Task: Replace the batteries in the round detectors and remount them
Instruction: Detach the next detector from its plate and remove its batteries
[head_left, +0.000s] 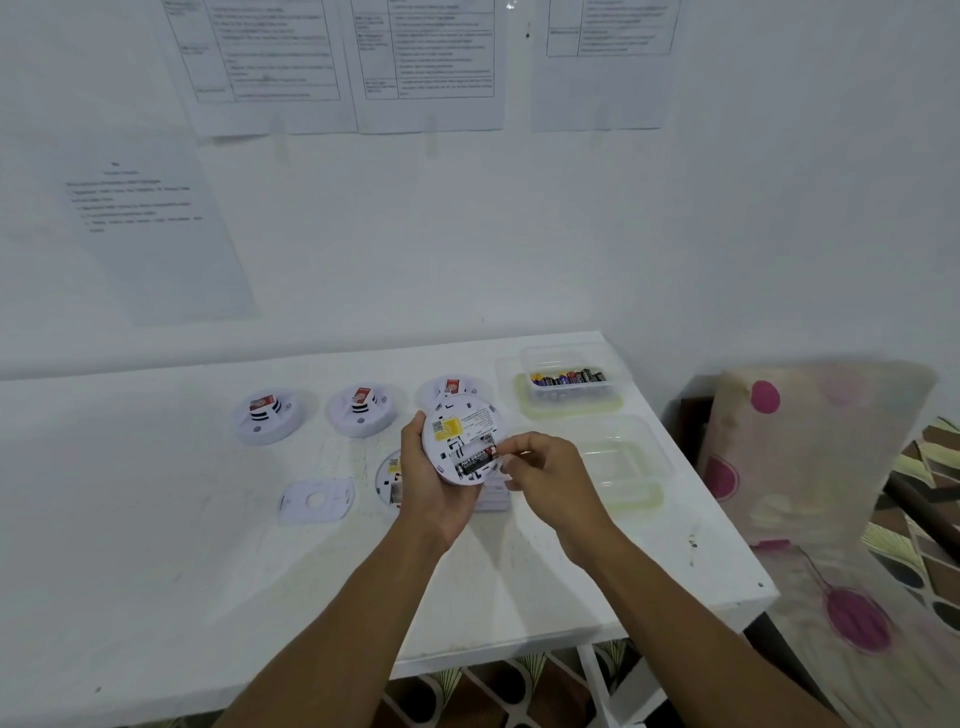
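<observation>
A white wall fills the upper half of the frame, with printed paper sheets (270, 62) taped across its top and one more at the left. Below it a white rectangular table (156, 545) spans the lower left and centre. At the right edge of the frame lies a pale fabric cushion with pink spots (810, 452).

On the table's far right corner sits a clear plastic tub of loose batteries (567, 378), and just in front of it an empty clear plastic container (623, 467). Along the table's far side, in the middle of the frame, stand white round detectors with red labels: one at the left (267, 415), one beside it (362, 409), and a third (451, 387) partly hidden behind the held unit. Nearer, a flat white mounting plate (316, 501) lies on the table, and just right of it an upturned detector (388, 475) shows partly behind the left wrist.

In the centre, the left hand (431, 483) cups a white round detector with a yellow sticker (464, 439), back facing the camera, its grip wrapped around the rim from below. A black battery (477, 460) lies in the open compartment. The right hand (545, 467) has its fingertips (511, 451) pinched nearly closed at the battery's right end, touching it.
</observation>
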